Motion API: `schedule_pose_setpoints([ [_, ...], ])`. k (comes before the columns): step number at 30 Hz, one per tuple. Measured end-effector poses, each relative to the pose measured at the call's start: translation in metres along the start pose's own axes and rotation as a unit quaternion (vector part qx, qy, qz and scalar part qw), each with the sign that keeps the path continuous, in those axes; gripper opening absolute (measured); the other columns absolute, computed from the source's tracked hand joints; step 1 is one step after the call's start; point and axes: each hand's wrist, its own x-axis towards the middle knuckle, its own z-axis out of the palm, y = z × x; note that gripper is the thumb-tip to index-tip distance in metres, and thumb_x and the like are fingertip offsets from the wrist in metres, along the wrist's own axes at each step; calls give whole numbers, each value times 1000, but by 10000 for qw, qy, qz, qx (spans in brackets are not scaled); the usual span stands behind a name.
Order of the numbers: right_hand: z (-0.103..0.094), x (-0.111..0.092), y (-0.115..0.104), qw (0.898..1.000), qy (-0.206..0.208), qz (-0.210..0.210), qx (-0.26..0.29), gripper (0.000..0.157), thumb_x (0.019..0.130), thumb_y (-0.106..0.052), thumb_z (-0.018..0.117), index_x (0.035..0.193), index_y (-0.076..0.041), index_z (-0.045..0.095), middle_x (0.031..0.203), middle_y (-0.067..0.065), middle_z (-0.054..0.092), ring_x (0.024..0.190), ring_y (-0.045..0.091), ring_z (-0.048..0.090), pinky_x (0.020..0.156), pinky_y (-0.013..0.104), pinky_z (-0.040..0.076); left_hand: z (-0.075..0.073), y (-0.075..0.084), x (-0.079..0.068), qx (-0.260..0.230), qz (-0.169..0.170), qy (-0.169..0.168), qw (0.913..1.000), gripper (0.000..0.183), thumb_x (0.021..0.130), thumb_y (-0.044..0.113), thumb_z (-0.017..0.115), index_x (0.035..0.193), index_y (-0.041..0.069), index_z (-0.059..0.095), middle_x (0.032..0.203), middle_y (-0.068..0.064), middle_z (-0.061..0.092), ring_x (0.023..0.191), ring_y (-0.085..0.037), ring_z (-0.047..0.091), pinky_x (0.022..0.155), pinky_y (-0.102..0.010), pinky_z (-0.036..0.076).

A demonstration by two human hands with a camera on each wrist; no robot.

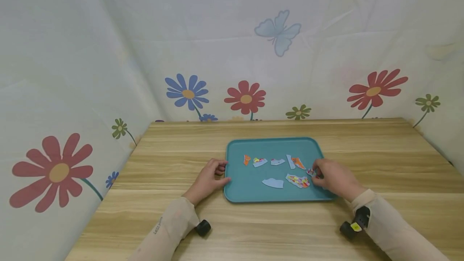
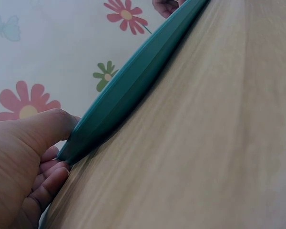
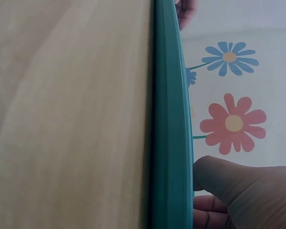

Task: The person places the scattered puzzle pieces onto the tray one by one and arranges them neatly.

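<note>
A teal tray (image 1: pixel 239 194) lies on the wooden table and bears several torn pieces of printed paper. My left hand (image 1: pixel 210 178) holds the tray's left edge, with the thumb at the rim and the other fingers curled beside it; the left wrist view shows this hand (image 2: pixel 26 157) at the tray's corner. Over the tray's right side, my right hand (image 1: pixel 335 177) pinches a small paper piece (image 1: pixel 309 171) between thumb and fingers. Just left of it lie a large colourful piece (image 1: pixel 298 181) and an orange-and-white piece (image 1: pixel 298 162). The tray wall hides the right fingertips in the right wrist view.
Also on the tray are a plain pale piece (image 1: pixel 273 183), a small orange piece (image 1: pixel 247 160), a pale piece with yellow and red (image 1: pixel 259 162) and another pale piece (image 1: pixel 277 162). A flower-printed cloth (image 1: pixel 217 59) hangs behind the table (image 1: pixel 261 228).
</note>
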Motion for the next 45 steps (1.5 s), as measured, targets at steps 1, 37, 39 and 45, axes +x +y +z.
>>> schedule_pose_setpoints([
  [1, 0, 0, 0, 10000, -16, -2, 6, 27, 80, -21, 74, 97, -2, 64, 76, -1, 55, 63, 10, 46, 52, 22, 37, 0, 0, 0, -17, -8, 5, 10000, 50, 84, 12, 74, 128, 0, 54, 113, -12, 55, 99, -20, 58, 90, -31, 53],
  [37, 1, -5, 12, 9968, 530, -28, 603, 30, 89, -22, 67, 111, -2, 63, 87, 5, 62, 67, 9, 51, 58, 25, 44, 0, 0, 2, 69, 154, 46, 9998, 48, 84, 12, 75, 126, -1, 55, 111, -12, 56, 98, -20, 59, 88, -31, 54],
  [39, 2, -5, 12, 9961, 618, -67, 625, 31, 88, -21, 68, 112, -2, 63, 89, 6, 63, 69, 10, 53, 59, 27, 46, -1, -1, 2, 34, 100, 44, 9999, 49, 84, 12, 75, 127, 0, 55, 111, -12, 56, 98, -20, 59, 88, -31, 54],
  [45, 2, -5, 13, 9950, 757, -198, 623, 33, 87, -18, 69, 114, 0, 63, 98, 12, 63, 76, 16, 58, 64, 33, 51, -1, -5, 1, -365, -95, 89, 9992, 51, 84, 14, 75, 127, -3, 54, 113, -15, 57, 98, -22, 61, 88, -32, 55],
])
